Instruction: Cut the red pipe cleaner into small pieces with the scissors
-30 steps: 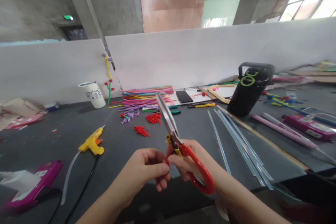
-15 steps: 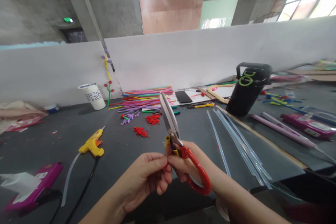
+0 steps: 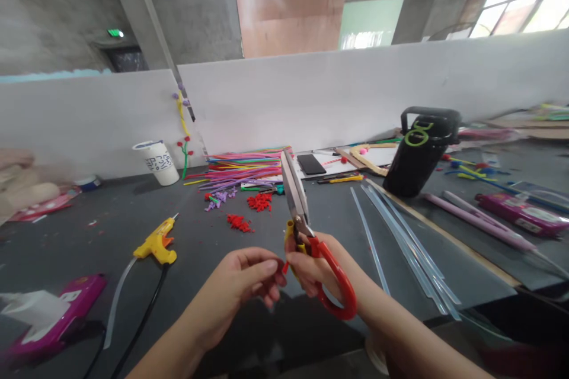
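Note:
My right hand (image 3: 317,266) grips a pair of scissors (image 3: 296,189) with red handles, blades pointing up and away from me. Against the same fingers sits a short yellow tube-like piece (image 3: 290,230), whose kind I cannot make out. A tiny red piece (image 3: 285,268) shows at the right thumb tip, right beside the left fingertips. My left hand (image 3: 249,275) is just left of it, its fingers loosely curled and apart. Beyond the hands lie two small piles of red bits (image 3: 240,223) and a pile of purple bits (image 3: 220,199).
At left lie a yellow glue gun (image 3: 156,243) and a purple power strip (image 3: 57,314). Colourful pipe cleaners (image 3: 249,167), a phone (image 3: 311,164) and a white cup (image 3: 156,163) stand or lie along the back. Clear glue sticks (image 3: 409,243) and a black bottle (image 3: 420,154) are at right.
My left hand has drawn slightly left, away from the right hand, its pinch loosened. The right hand and scissors have shifted a little right. The small red piece now shows between the hands.

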`<state>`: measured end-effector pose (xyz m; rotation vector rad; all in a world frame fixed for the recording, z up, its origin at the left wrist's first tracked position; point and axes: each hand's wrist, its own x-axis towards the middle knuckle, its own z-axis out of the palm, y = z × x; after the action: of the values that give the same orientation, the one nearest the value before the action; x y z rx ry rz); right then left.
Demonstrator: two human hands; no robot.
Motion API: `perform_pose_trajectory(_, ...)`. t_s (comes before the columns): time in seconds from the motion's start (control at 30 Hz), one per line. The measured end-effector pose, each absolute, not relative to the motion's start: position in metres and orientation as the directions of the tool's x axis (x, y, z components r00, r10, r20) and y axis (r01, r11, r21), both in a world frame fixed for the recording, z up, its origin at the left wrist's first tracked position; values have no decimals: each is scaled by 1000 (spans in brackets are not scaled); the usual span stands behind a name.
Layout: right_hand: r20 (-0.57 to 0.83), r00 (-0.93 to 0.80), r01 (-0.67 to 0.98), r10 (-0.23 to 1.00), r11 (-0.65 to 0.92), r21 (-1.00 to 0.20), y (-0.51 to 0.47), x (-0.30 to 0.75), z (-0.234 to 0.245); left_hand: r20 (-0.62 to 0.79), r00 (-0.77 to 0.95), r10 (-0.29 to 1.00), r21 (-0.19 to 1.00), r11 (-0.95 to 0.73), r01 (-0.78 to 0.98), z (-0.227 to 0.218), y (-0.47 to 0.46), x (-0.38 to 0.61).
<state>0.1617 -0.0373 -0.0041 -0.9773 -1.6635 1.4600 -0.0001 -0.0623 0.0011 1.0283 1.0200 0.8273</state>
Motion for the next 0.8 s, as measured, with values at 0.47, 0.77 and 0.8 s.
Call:
perform_pose_trajectory(0.47, -2, -397, 73, 918, 29, -997, -39, 157, -5, -262, 293, 920, 951, 298, -86, 2, -66, 3)
perform_pose_trajectory(0.77, -37, -372, 121, 927, 9, -993, -39, 154, -8, -302, 328, 895, 953, 294, 76, -5, -56, -3)
perform_pose_trajectory(0.8, -37, -377, 137, 926, 16, -990, -38, 154, -10, -288, 326, 900, 956, 291, 42, -5, -55, -4)
